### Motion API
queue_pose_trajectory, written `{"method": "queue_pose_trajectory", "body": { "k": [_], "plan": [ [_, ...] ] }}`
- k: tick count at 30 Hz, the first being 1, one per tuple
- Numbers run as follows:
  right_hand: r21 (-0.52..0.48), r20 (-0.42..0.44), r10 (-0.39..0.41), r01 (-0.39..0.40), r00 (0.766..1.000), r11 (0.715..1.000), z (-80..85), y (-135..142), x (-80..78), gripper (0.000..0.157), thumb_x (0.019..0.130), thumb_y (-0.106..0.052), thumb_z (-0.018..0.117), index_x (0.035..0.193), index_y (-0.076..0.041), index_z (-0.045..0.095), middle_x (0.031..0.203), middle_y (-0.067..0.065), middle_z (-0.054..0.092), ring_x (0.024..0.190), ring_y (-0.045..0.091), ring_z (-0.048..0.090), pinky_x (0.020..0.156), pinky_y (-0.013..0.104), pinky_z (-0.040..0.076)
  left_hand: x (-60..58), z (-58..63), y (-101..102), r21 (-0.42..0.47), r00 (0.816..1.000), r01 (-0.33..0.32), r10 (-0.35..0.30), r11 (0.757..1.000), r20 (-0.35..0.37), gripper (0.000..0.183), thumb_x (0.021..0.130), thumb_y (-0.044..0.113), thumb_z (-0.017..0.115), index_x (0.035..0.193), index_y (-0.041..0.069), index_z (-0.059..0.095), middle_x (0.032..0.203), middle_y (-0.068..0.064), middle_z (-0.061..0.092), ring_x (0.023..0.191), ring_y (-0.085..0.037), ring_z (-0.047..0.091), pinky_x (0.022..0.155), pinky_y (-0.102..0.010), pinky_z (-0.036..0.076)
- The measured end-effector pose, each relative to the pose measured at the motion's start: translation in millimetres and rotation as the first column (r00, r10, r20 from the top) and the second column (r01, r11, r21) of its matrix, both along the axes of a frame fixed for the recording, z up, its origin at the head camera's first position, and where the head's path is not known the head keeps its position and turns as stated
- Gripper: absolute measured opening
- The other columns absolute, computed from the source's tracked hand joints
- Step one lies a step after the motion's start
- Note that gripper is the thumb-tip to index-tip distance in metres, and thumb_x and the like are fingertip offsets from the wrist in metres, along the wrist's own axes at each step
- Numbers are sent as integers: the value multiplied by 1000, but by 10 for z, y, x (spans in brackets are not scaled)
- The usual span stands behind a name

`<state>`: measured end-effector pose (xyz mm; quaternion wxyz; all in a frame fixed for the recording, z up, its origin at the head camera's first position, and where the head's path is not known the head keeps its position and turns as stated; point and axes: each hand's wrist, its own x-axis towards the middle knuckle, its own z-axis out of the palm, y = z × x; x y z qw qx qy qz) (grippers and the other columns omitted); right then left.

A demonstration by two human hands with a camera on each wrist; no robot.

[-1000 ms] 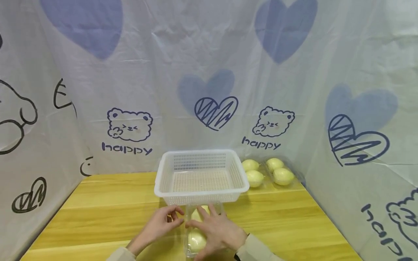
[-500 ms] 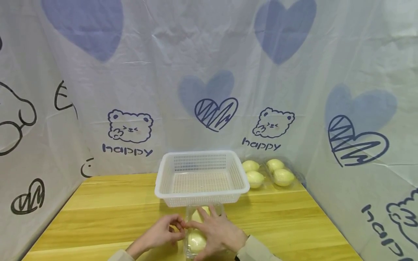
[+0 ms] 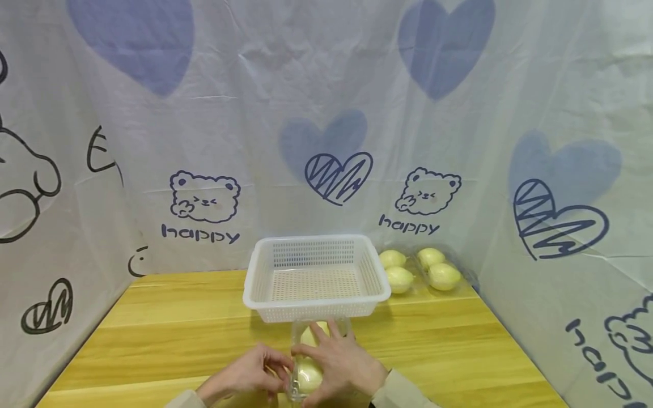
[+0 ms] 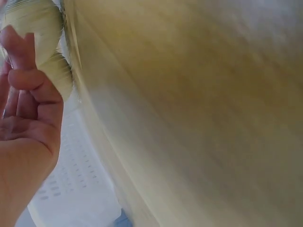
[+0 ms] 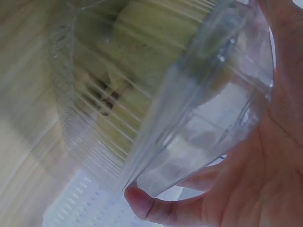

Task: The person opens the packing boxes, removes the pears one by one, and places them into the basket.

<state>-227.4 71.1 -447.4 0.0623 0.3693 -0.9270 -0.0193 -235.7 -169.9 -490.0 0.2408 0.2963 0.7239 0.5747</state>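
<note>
A clear plastic clamshell box (image 3: pixel 296 391) with pale yellow round fruits (image 3: pixel 309 376) inside lies in front of the basket. Spread across its top, my right hand (image 3: pixel 347 362) grips it by the edges. The right wrist view shows ribbed plastic (image 5: pixel 85 137) and a fruit (image 5: pixel 151 56) with a dark stem inside. At the box's left edge, my left hand (image 3: pixel 257 371) pinches the rim with bent fingers. In the left wrist view those curled fingers (image 4: pixel 35 85) overlap the fruits (image 4: pixel 40 28).
A white perforated basket (image 3: pixel 316 304) stands just beyond the box. To its right, at the back of the wooden table (image 3: pixel 178 317), are more pale yellow fruits (image 3: pixel 399 280), and others in a clear box (image 3: pixel 442 276). A printed curtain (image 3: pixel 265 141) encloses the back and sides.
My left hand has come in to the box's left edge, then slid along it toward me. My right hand has stayed over the box.
</note>
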Motion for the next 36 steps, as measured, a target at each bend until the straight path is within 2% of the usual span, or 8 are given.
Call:
{"method": "queue_pose_trajectory", "body": {
  "k": [3,7,13,17,20,28,33,36],
  "plan": [
    [6,-4,-4,4,1000,1000,-8,-10,1,88,60,-84,66,138,-51,44,144,4,44,126,33,41,83,61,50,9,-3,-12,21,996,61,-62,998,65,29,84,1,67,113,-3,67,87,-14,73,58,-7,64,54,-20,53],
    [8,9,-10,10,1000,1000,-9,-15,5,89,60,-85,65,139,-52,42,146,5,43,127,33,40,85,63,48,18,-2,-22,38,985,94,-99,995,139,30,87,4,67,116,-1,63,85,-6,72,58,-6,62,54,-19,51],
    [1,3,7,-7,1000,1000,-1,-20,4,89,61,-85,64,140,-54,40,144,3,43,126,35,43,88,66,46,11,20,-9,19,976,135,-136,991,171,26,88,6,67,113,0,60,82,1,70,58,-4,61,53,-17,47],
    [1,16,7,-7,1000,1000,-7,-10,2,88,61,-85,65,139,-54,40,146,4,42,127,36,42,88,66,46,24,44,31,30,952,164,-166,986,257,22,87,3,63,108,5,56,81,1,69,61,-5,64,54,-18,49],
    [-5,24,11,-11,1000,1000,-7,4,0,88,62,-84,65,140,-53,40,149,6,41,130,38,41,89,67,45,42,54,64,55,930,165,-174,985,325,24,85,1,60,107,7,52,82,0,68,64,-6,66,55,-19,51],
    [-41,15,49,-49,999,998,-6,35,-5,91,60,-86,65,140,-50,42,142,1,42,126,34,43,87,66,47,95,19,114,121,907,107,-147,987,394,20,86,0,59,101,10,51,83,1,69,68,-5,65,61,-18,55],
    [-62,65,66,-62,996,996,21,39,-30,91,62,-85,66,141,-48,42,145,2,41,129,36,42,86,66,48,85,21,102,146,887,154,-202,977,415,13,92,4,60,99,12,55,85,3,71,68,-2,65,59,-16,52],
    [-49,83,72,-68,994,996,31,44,-37,92,63,-85,65,143,-48,40,150,5,39,133,40,40,87,67,47,69,32,71,136,886,163,-206,977,415,11,93,7,61,103,13,59,87,5,72,67,-2,64,57,-15,50]
  ]
}}
